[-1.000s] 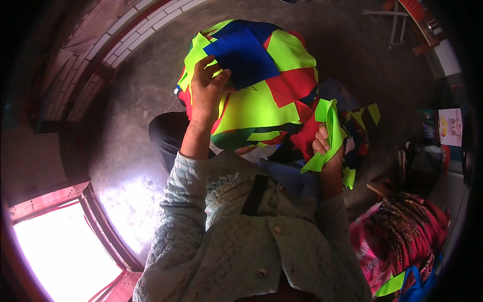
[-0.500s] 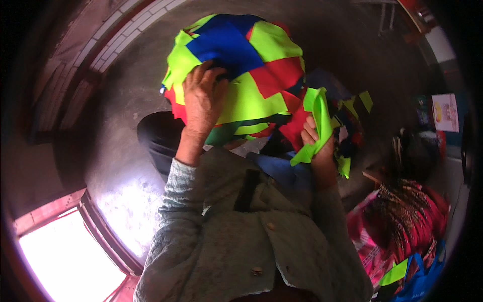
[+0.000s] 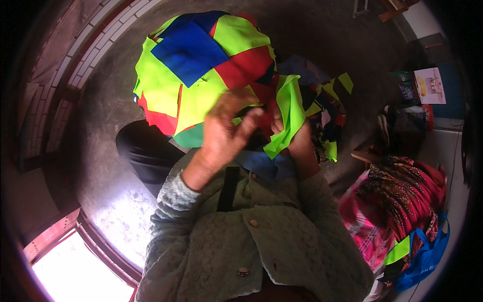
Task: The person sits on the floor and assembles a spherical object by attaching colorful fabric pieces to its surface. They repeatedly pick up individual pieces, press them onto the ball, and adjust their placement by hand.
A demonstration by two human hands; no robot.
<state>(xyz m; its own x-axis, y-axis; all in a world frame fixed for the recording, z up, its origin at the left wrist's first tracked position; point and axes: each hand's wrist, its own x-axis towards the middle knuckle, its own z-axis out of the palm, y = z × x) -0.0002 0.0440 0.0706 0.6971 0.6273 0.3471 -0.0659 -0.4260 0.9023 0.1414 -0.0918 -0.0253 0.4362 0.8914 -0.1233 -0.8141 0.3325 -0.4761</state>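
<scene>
A big rounded bundle point(image 3: 201, 75) covered in blue, red, yellow-green and dark green cloth patches sits in front of my lap. My left hand point(image 3: 224, 128) is over its near right edge, slightly blurred, with thumb and fingers apart and nothing visible in them. Pinched in my right hand point(image 3: 298, 135) is a bright green cloth strip point(image 3: 289, 103), which hangs over the fingers and hides part of them. Red cloth lies beside that strip, against the bundle. Between the two hands the fabric is dark and hard to make out.
Cloth scraps point(image 3: 329, 113) are heaped right of the bundle. Farther right lie a pink and dark red patterned cloth point(image 3: 397, 201) and a blue bag point(image 3: 425, 256). A white printed box point(image 3: 429, 86) stands by the right wall. A bright opening point(image 3: 75, 267) is at lower left.
My left hand has come off the top of the bundle and moved down and right, toward my right hand. The right hand still holds the green strip. The whole view has shifted slightly.
</scene>
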